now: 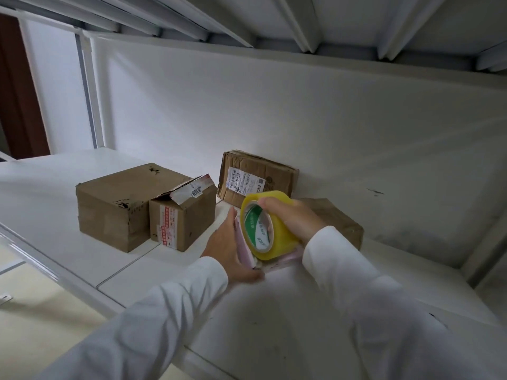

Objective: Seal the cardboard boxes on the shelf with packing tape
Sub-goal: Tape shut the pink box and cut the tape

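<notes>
My right hand [292,216] grips a yellow roll of packing tape [267,229], held upright over a small pale pink box [247,252] on the white shelf [82,237]. My left hand [229,248] holds the left side of that pink box, thumb under its near corner. Most of the pink box is hidden by the roll and my hands. To the left stand a large brown cardboard box [115,207] and a smaller one [182,218] with its top flap torn and lifted. Another labelled box [256,182] leans on the back wall. A brown box [340,220] lies behind my right wrist.
The white back wall [301,119] closes off the shelf behind the boxes. An upper shelf with metal ribs [274,20] hangs low overhead. A white upright post [92,100] stands at the left rear. The shelf's front edge [55,270] runs diagonally at lower left.
</notes>
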